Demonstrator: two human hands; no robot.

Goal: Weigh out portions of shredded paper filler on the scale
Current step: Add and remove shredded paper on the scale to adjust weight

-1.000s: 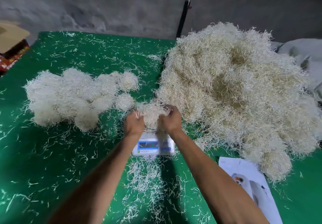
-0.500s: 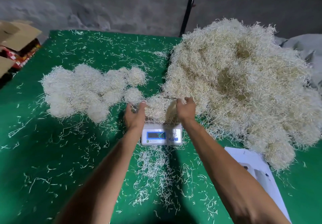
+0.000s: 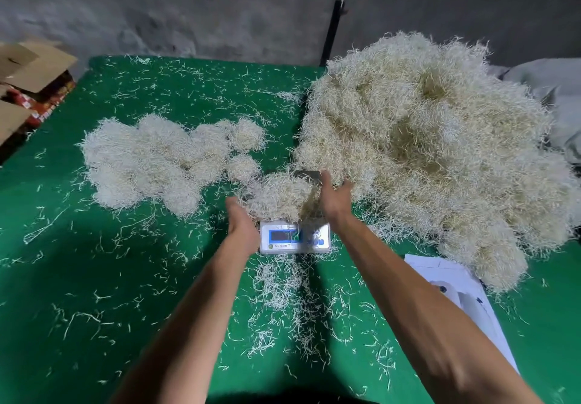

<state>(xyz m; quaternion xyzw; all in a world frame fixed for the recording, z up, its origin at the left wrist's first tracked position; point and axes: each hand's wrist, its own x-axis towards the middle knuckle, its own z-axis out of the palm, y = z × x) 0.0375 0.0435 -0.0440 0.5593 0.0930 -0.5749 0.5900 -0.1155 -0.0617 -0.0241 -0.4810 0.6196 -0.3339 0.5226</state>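
Note:
A small white digital scale [image 3: 295,237] with a blue display sits at the centre of the green table [image 3: 94,277]. A clump of cream shredded paper [image 3: 279,196] lies on its platform. My left hand [image 3: 240,224] is at the clump's left side, fingers straight, palm facing in. My right hand [image 3: 334,196] is at the clump's right side, fingers spread and relaxed. A big heap of shredded paper [image 3: 424,152] fills the right of the table. Several rounded portions [image 3: 163,161] lie grouped at the left.
Loose paper strands are scattered over the green cloth, thickest just in front of the scale. A white printed sheet [image 3: 456,290] lies at the right front. Cardboard boxes [image 3: 28,67] stand off the table's left edge. A dark pole [image 3: 330,32] leans on the grey wall behind.
Both hands gripped the clump over the scale a second ago. They have since let go and opened to either side, and the clump now rests on the platform.

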